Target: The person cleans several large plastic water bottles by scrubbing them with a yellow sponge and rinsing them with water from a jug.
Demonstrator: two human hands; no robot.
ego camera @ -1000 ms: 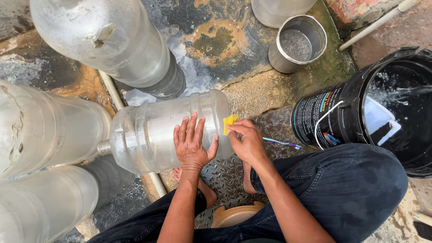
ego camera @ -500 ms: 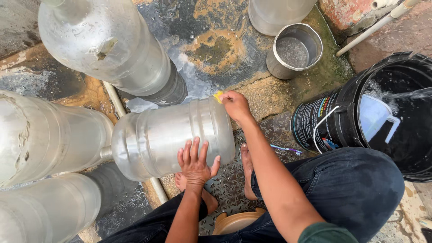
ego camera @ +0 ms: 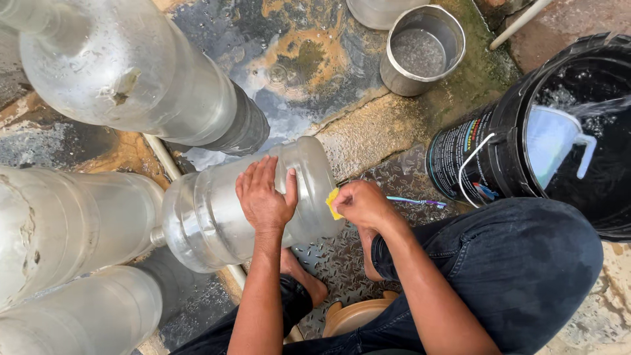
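Note:
A large clear plastic water jug (ego camera: 217, 210) lies on its side on the wet ground in front of me. My left hand (ego camera: 264, 194) rests flat on its upper side, fingers spread, holding it steady. My right hand (ego camera: 360, 204) is closed on a small yellow sponge (ego camera: 332, 204) pressed against the jug's base end. My bare feet show below the jug.
Three more big clear jugs stand around: one at top left (ego camera: 131, 79), two at the left edge (ego camera: 66, 223). A steel pot (ego camera: 422, 49) sits at top centre. A black bucket (ego camera: 499, 151) of water with a plastic scoop (ego camera: 552, 144) stands right. A thin pipe (ego camera: 164, 158) runs underneath.
My right hand with the sponge has come back down from the jug's far top edge to its near base end. My left hand has shifted up onto the jug's side.

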